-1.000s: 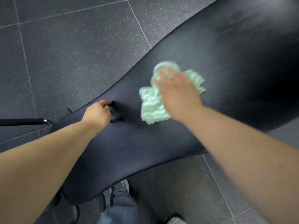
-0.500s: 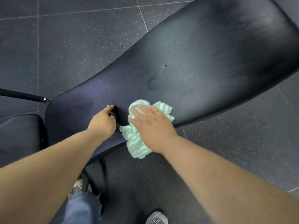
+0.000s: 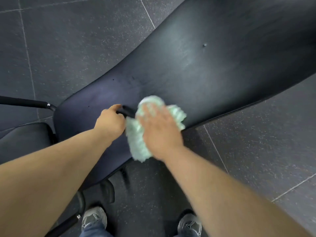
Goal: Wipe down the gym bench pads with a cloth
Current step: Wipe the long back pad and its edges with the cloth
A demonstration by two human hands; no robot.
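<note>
**Flat Hand Presses Green Cloth on Near Edge of Black Bench Pad**

A dark, speckled rubber floor [image 3: 68, 40] laid in large tiles with pale seams fills the background. Across it, running from lower left to upper right, lies the long black bench pad [image 3: 213, 65]. Its skin is smooth with a dull sheen and one small nick [image 3: 204, 45] toward the far end. A second dark pad [image 3: 20, 139] sits at the left edge, just beside the narrow end of the long one. A black foam-covered bar [image 3: 25, 101] reaches in from the left above it and ends at a metal fitting.

Two bare forearms come in from the bottom corners and meet over the pad's narrow, near section.

The task's cloth [image 3: 136, 139], a pale mint-green fluffy rag, lies bunched on the pad at its near edge. Its lower part hangs past the edge.

The right hand [image 3: 160, 130] rests flat on top of the cloth with fingers straight and together, palm down, pressing it against the pad. The hand and cloth are motion-blurred.

The left hand [image 3: 111, 122] is on the pad just left of the cloth, touching it, with fingers curled under. A dark shape [image 3: 125, 111] shows at its fingertips. I cannot tell whether it is a held object or a crease in the pad, so the grip is unclear.

Below are blue jeans [image 3: 92, 231] and two grey trainers [image 3: 94, 218] on the floor. Any marking on them is too blurred to read.
</note>
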